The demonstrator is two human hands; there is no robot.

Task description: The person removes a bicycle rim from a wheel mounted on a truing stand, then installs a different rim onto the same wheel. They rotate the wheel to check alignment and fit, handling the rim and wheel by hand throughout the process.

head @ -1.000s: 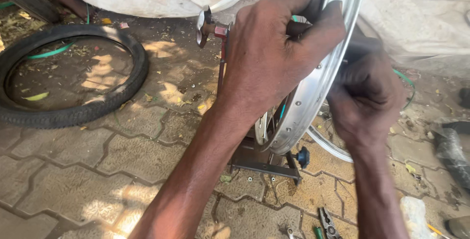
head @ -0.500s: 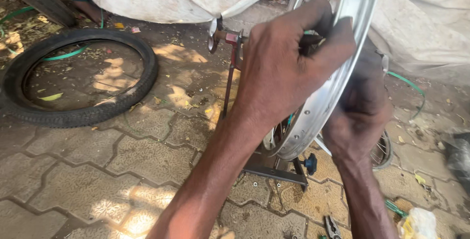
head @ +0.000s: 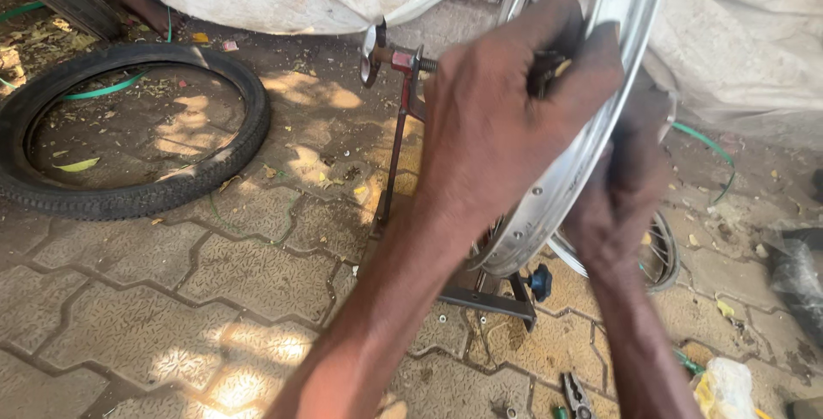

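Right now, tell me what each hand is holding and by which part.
The left hand grips the silver wheel rim at its edge, fingers wrapped over it. The right hand lies behind the rim; whether it holds anything cannot be told.

Dappled sunlight on paving (head: 214, 282), shaded foreground, slight motion blur

The shiny silver wheel rim (head: 600, 127) runs off the top edge; the left hand (head: 506, 136) hides its hub, and the right hand (head: 626, 204) is blurred, perhaps gripping spokes.

open paving (head: 223, 282) left of stand (head: 403, 153), tyre (head: 129, 127) beyond, rim (head: 591, 119) blocking right
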